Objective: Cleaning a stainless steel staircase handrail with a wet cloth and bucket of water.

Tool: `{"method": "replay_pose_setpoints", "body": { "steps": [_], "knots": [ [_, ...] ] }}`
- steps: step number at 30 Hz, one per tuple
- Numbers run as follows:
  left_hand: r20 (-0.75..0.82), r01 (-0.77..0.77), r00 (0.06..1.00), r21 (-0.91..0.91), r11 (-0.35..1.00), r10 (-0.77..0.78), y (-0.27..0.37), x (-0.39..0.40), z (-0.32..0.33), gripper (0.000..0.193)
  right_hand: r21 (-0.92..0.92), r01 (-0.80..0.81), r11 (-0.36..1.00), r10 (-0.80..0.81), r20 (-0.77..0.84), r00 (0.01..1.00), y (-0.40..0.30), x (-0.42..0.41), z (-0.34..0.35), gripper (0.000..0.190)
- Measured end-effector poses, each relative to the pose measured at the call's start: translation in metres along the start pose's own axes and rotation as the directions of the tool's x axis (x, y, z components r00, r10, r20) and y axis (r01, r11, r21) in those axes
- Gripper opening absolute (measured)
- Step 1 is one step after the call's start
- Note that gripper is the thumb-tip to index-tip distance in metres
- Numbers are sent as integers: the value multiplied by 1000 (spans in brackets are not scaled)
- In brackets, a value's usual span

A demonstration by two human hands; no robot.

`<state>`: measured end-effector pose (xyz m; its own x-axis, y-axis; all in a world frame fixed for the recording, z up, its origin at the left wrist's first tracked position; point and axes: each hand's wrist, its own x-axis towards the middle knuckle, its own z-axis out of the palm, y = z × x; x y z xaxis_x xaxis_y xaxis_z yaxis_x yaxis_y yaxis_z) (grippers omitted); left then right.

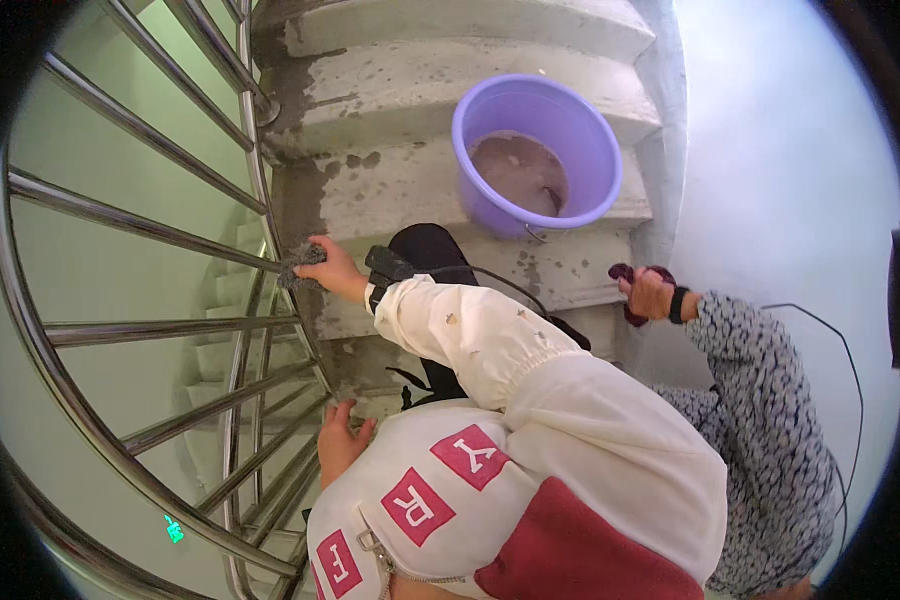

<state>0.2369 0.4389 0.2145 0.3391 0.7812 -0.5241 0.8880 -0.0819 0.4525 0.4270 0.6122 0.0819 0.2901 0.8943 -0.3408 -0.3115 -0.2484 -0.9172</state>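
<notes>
My right hand (334,268) grips a grey cloth (305,266) and presses it against the metal stair railing (274,264), where a bar meets the lower rail. Lower in view, my left hand (343,441) is beside that railing, its fingers apart and nothing visible in them. Whether its fingertips touch the metal I cannot tell. Beyond my knee, a purple plastic bucket (465,176) stands on a step, with murky brownish water (521,169) in its bottom.
Pale stone steps (390,180) curve upward, with wet dark patches along the railing side. To the right, a person in a knit sweater (765,405) holds a dark red cloth (637,313) near the white wall (787,172). A thin black cable (855,375) hangs behind them.
</notes>
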Motion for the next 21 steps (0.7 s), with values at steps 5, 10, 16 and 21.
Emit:
{"method": "replay_pose_setpoints", "body": {
  "steps": [5, 10, 16, 21],
  "knots": [
    [9, -61, 998, 107, 992, 60, 5, -4, -8, 42, -158, 8, 987, 2, 62, 998, -4, 1, 5, 75],
    [-80, 20, 997, 50, 999, -16, 4, -20, -9, 44, -191, -81, 978, 123, 219, 968, -18, -6, 12, 73],
    [-63, 33, 998, 104, 994, -27, 12, -34, -6, 47, -364, -27, 931, 159, 339, 927, 4, 9, 6, 70],
    [-115, 38, 993, 121, 992, -24, 36, -7, 19, 50, -441, -92, 893, 321, 481, 816, -3, 41, -39, 66]
  ]
}}
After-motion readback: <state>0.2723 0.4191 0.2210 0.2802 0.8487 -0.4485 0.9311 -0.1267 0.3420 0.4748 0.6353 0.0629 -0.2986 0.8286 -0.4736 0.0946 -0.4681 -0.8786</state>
